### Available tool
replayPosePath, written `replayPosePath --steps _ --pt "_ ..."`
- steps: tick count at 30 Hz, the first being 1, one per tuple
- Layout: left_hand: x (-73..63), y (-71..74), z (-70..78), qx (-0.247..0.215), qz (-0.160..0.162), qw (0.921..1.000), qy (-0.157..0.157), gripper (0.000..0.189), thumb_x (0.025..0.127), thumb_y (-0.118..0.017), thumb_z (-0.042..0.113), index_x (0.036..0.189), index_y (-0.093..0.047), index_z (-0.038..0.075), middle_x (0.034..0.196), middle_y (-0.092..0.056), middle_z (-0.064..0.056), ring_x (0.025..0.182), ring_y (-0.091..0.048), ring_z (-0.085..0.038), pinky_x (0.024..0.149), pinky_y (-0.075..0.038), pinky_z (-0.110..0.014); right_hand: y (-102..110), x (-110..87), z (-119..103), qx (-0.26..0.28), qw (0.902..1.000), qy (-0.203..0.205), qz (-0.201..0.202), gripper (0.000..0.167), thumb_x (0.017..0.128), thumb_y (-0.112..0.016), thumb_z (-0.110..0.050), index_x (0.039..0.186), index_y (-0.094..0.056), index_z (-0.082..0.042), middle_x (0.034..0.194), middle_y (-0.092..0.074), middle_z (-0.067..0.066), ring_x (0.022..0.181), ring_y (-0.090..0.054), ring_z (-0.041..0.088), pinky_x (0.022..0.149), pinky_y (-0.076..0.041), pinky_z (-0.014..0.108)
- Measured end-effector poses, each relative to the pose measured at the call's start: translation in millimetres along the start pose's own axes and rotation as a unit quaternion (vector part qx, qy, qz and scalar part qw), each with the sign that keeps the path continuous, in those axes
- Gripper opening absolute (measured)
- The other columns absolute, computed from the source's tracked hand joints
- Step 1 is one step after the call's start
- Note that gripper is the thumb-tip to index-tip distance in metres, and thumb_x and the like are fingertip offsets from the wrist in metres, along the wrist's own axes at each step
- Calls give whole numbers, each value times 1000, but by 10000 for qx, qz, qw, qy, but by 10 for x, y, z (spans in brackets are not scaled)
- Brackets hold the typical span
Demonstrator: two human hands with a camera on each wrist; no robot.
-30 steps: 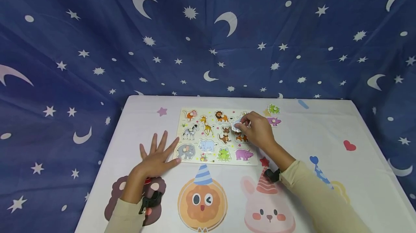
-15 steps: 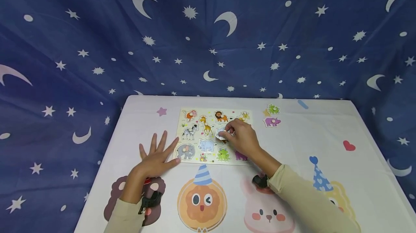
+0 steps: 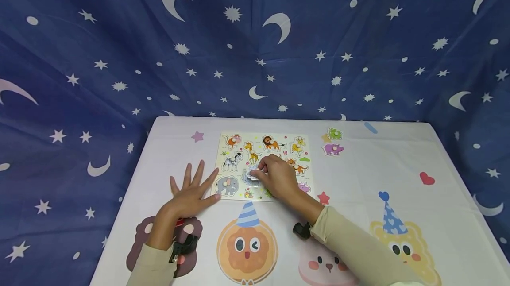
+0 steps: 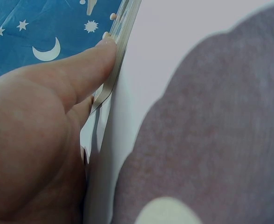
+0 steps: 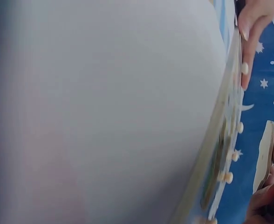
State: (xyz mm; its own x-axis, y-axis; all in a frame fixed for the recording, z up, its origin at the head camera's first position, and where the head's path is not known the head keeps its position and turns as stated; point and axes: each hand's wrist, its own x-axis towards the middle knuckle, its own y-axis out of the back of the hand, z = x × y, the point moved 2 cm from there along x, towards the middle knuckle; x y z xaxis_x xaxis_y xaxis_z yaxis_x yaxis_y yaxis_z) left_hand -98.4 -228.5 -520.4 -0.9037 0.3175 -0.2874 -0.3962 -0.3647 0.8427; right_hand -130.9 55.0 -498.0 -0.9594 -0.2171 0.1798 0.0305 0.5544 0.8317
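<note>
My right hand [image 3: 280, 179] pinches a pale blue-grey puzzle piece [image 3: 253, 173] between thumb and fingers, over the lower middle of the wooden animal puzzle board [image 3: 249, 136]. In the right wrist view, the piece [image 5: 264, 151] is held above the board's face, apart from it. Its picture is mostly covered by my fingers in the head view. My left hand [image 3: 194, 197] lies with fingers spread at the board's lower left corner, thumb and index fingertips right at its edge. The elephant piece [image 3: 227, 185] sits in the board beside them, its knob showing.
Two loose knobbed pieces, a green one [image 3: 334, 133] and a purple hippo [image 3: 333, 149], lie right of the board. The white tablecloth [image 3: 370, 162] has printed cartoon figures. A blue star-and-moon curtain [image 3: 223, 56] hangs behind the table's far edge.
My right hand has carried the puzzle piece left and nearer to me, from the board's upper right to its lower middle. My left hand has stayed in place.
</note>
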Motion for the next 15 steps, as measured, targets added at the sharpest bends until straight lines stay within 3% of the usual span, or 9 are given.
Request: replayPosePath --steps 7,15 --pt "-3 3 -15 27 -63 10000 40 81 95 -55 65 163 -23 34 173 10 -12 155 22 -47 104 24 -81 -156 -28 -90 9 9993 -338 -146 33 86 -78 -50 83 -66 -20 78 -55 -7 67 -50 8 52 -42 25" --pt "14 4 -7 39 -65 10000 41 81 96 -55 65 163 -23 34 173 10 -12 155 21 -48 104 24 -82 -225 -24 -150 -128 9970 -638 -429 33 89 -75 -50 85 -64 -19 78 -54 -6 60 -49 9 49 -40 28"
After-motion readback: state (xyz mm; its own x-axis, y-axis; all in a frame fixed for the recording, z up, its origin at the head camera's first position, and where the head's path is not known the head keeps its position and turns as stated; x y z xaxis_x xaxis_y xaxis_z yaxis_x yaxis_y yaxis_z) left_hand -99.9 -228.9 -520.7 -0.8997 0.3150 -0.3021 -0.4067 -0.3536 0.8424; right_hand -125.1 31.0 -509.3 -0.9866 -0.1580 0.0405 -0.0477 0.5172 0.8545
